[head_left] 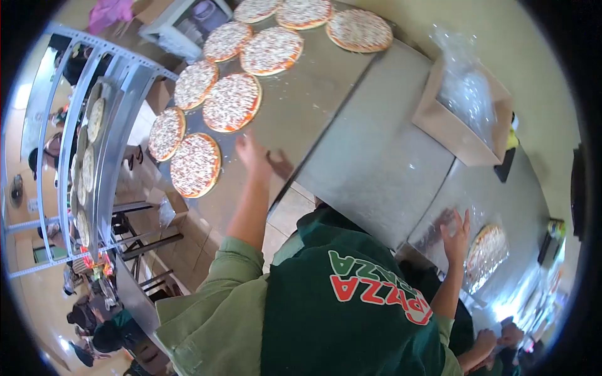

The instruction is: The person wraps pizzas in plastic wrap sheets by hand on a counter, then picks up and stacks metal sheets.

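Observation:
My left hand is over the metal table, just below a cheese-topped pizza; its fingers look loosely apart, holding nothing I can see. Close by lies another pizza with shredded white cheese and red sauce at its rim. At the right, my right hand is raised with fingers spread, beside a pizza covered in clear plastic film. Whether the fingertips touch the film is not clear. Several more topped pizzas, such as one at the back, lie in rows on the metal table.
A cardboard box with clear plastic bags stands on the right-hand steel table. To the left is a metal rack with flat rounds. Another person's hands show at lower right; more people are at lower left.

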### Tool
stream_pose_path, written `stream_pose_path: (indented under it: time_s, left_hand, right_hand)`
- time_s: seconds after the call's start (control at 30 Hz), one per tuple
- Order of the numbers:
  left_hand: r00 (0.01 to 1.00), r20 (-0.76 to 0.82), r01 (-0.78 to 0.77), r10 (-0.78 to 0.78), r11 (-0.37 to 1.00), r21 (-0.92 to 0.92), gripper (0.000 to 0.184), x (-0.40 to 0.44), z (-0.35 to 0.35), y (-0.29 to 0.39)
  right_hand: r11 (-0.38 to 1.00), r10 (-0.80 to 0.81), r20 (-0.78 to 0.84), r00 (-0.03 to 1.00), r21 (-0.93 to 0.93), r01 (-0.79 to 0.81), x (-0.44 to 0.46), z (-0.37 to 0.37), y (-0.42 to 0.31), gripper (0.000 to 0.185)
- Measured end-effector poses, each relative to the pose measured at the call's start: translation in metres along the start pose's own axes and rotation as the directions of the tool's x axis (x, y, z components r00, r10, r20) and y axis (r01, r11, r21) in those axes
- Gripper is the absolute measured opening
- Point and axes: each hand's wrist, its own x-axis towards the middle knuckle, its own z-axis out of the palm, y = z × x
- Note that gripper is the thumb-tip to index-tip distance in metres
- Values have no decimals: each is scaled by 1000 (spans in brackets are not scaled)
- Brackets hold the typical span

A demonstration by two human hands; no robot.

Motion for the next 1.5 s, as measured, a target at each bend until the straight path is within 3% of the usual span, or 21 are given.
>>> stream_pose_path:
  time_s: [0.07, 0.17, 0.27, 0.3, 0.4, 0.43, 0.47, 0.53, 0.6, 0.7, 0.9, 1.0, 1.17, 1.33, 1.43, 1.5]
  left_hand:
    - [996, -2, 79, -84, 943, -323, 80, 70, -44, -2]
    - [923, -138, 255, -360, 839, -481, 92, 125, -55, 23]
    - [863, -1, 433, -505, 743, -511, 98, 126, -54, 58]
    - [854, 136, 491, -502, 692, -529, 100, 143, -64, 49]
    - [897, 199, 435, -394, 707, -558, 95, 161, -59, 37]
    - [889, 307, 456, -339, 595, -662, 78, 157, -51, 38]
    - [899, 375, 430, -227, 629, -648, 73, 159, -46, 34]
    - [861, 509, 372, -4, 687, -624, 62, 171, -32, 18]
    - [777, 627, 481, 54, 592, -647, 58, 190, -22, 2]
    - [796, 604, 378, 30, 755, -536, 56, 168, 4, 14]
    - [679, 716, 527, -161, 785, -324, 56, 110, 32, -1]
    - [532, 791, 643, -302, 752, -145, 56, 41, 48, -36]
    - [120, 860, 838, -497, 514, 180, 55, -96, 84, -126]
    - [-260, 861, 905, -437, 201, 376, 55, -186, 118, -188]
    - [-397, 838, 893, -374, 52, 447, 55, -206, 123, -200]
    - [-421, 826, 876, -375, 67, 477, 55, -210, 125, -199]
  right_hand:
    - [999, 45, -12, 999, -2, -45, -4, 7, -6, 52]
    - [998, 61, 11, 998, 22, -61, 0, 14, -8, 44]
    - [999, 46, 31, 998, 19, -47, 7, 26, -11, 42]
    - [998, 53, 33, 998, 16, -53, 7, 28, -13, 41]
    - [999, 47, 17, 999, 15, -48, 6, 32, -19, 42]
    - [998, 61, 20, 998, 4, -61, 5, 31, -20, 42]
    - [997, 76, 22, 997, -5, -76, 3, 30, -22, 42]
    - [994, 100, 13, 995, -50, -99, 0, 30, -22, 42]
    - [982, 143, -13, 990, -122, -144, -5, 29, -16, 42]
    - [982, 172, -84, 981, -65, -178, -17, 32, -2, 46]
    - [937, 349, -123, 929, 38, -347, -42, 35, 31, 58]
    - [924, 381, -131, 915, 96, -371, -40, 32, 26, 58]
    - [927, 374, -198, 906, 83, -365, -46, 28, 40, 56]
    - [925, 368, -170, 914, 164, -342, -47, 18, 41, 51]
    - [916, 369, -146, 918, 227, -332, -51, 20, 43, 48]
    - [912, 366, -151, 918, 254, -322, -49, 21, 45, 47]
